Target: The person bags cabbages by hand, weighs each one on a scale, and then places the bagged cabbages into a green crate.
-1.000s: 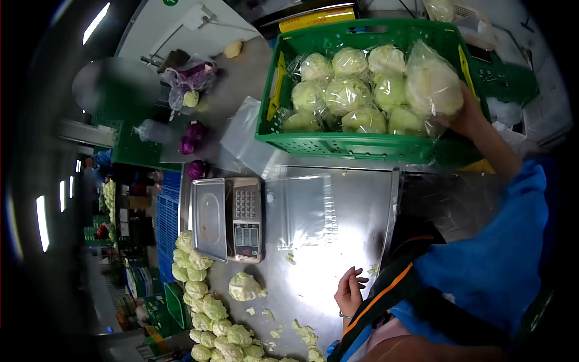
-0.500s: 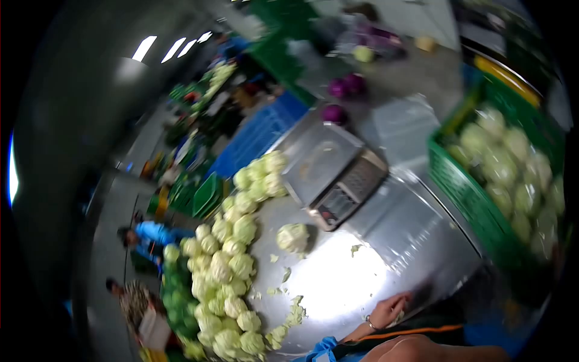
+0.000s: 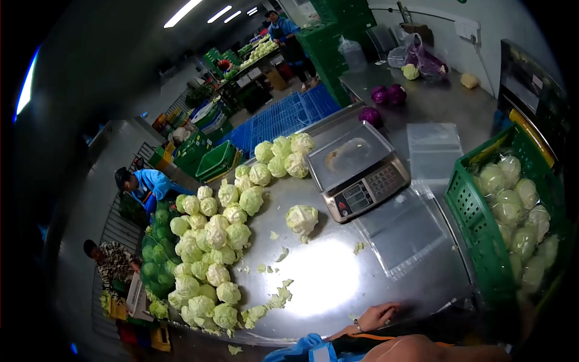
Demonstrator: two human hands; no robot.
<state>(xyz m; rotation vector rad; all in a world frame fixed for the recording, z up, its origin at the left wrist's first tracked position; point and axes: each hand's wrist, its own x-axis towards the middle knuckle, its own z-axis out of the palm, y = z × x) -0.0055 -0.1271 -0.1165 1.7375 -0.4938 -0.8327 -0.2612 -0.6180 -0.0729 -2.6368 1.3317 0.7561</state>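
My left hand (image 3: pixel 377 316), with a bracelet at the wrist, is at the near edge of the metal table (image 3: pixel 265 226). Its fingers are curled together and no object shows in them. Bare skin fills the bottom edge, but my right hand is out of view. A single pale cabbage (image 3: pixel 301 219) sits beyond my left hand, beside a digital scale (image 3: pixel 357 172) with a bare pan. Clear plastic bags (image 3: pixel 403 232) lie flat right of the scale. Many loose cabbages (image 3: pixel 218 241) are piled at the left.
At the right stands a green crate (image 3: pixel 476 226) of wrapped cabbages (image 3: pixel 506 205). Purple cabbages (image 3: pixel 370 116) are behind the scale, and leaf scraps (image 3: pixel 280 297) are scattered near the pile. Two people (image 3: pixel 151 184) (image 3: pixel 114 262) are beyond the left side; another person (image 3: pixel 283 36) stands farther back.
The view has shifted and grown sharper, bringing the person at the back into clear sight. My left hand sits slightly lower and farther left in the picture.
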